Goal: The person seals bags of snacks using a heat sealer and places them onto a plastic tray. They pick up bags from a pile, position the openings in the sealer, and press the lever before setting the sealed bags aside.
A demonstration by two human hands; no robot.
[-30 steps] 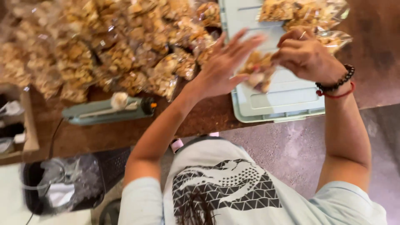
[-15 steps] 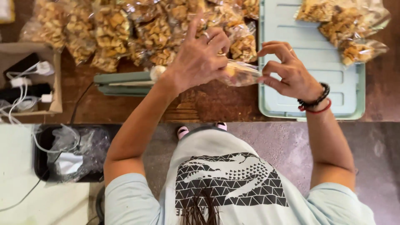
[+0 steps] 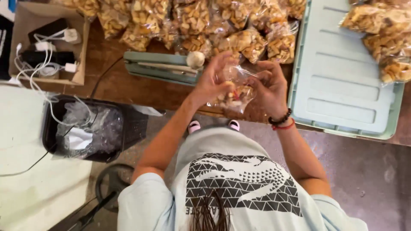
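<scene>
Both hands, the left hand and the right hand, curl their fingers tight around one clear snack bag, held over the near edge of the brown table. Just beyond sits the green sealer, with a pile of full bags behind it. Open room shows on the pale green tray, whose far end is cut off.

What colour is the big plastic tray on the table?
The tray is pale green, seen in the head view.
</scene>
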